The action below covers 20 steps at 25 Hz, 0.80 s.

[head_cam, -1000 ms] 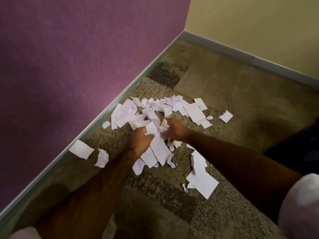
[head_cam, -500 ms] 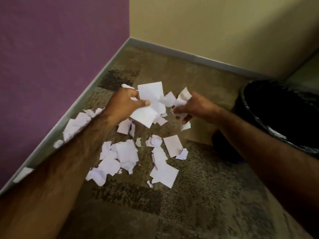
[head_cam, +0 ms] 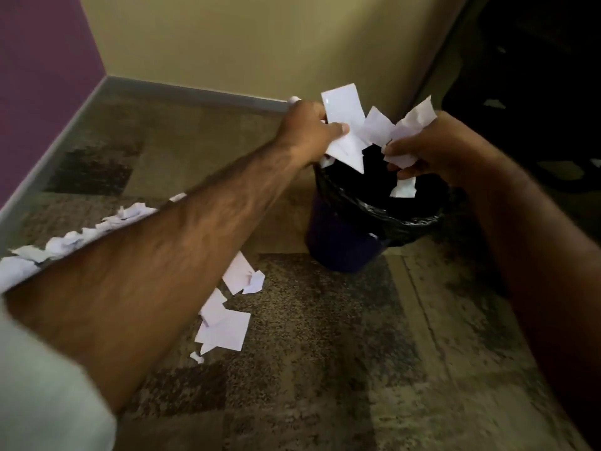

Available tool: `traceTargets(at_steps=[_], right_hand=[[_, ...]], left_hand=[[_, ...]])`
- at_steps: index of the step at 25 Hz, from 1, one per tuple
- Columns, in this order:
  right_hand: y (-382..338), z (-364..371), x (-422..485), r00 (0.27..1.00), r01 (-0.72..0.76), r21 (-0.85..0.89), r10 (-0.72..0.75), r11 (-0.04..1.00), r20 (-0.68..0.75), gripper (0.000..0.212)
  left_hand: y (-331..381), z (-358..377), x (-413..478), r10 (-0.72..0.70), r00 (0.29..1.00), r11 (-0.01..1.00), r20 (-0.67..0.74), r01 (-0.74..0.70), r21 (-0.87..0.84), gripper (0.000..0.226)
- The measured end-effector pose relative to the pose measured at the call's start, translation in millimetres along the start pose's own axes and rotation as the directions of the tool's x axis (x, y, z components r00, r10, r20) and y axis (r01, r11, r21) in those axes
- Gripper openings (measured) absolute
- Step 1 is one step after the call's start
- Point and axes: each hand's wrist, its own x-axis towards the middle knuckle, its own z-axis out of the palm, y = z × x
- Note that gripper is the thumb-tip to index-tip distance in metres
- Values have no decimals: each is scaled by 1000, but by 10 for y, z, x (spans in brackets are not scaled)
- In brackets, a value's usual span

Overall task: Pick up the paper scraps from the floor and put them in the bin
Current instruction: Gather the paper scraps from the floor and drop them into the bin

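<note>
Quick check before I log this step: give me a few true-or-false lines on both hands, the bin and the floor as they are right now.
1. The left hand and the right hand both hold paper scraps over the bin. True.
2. The bin has a black liner. True.
3. The carpet is free of paper. False: loose scraps lie on it left of the bin, with more beyond the left forearm.
4. The right hand is empty. False: it grips crumpled scraps.
5. The bin lies on its side. False: it stands upright.
</note>
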Motion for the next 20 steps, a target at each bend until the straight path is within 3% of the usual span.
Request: traceTargets(at_steps=[2, 5, 8, 11, 13, 17, 20], right_hand=[[107, -146, 38, 993, -75, -6, 74, 997, -90, 41], [213, -189, 75, 987, -129, -109, 117, 986, -112, 41], [216, -169, 92, 980, -176, -308, 136, 935, -148, 37], [146, -25, 179, 958, -211, -454, 90, 866, -273, 45], [50, 184, 252, 947, -120, -505, -54, 854, -317, 35], [-170, 814, 293, 894, 137, -588, -355, 797, -273, 22], [-217, 1338, 219, 899, 331, -551, -434, 766, -64, 19]], left_hand=[[36, 371, 183, -23, 995, 1000, 97, 23, -1, 33], [43, 629, 237, -62, 983, 998, 173, 63, -1, 39], [-8, 534, 134, 136, 970, 962, 199, -178, 206, 78], [-82, 299, 1, 155, 956, 957, 250, -209, 204, 93], [-129, 195, -81, 140, 960, 972, 242, -180, 152, 88], [-362, -125, -231, 75, 981, 997, 181, -74, -9, 70], [-895, -558, -522, 3, 1000, 993, -15, -1, 115, 44]])
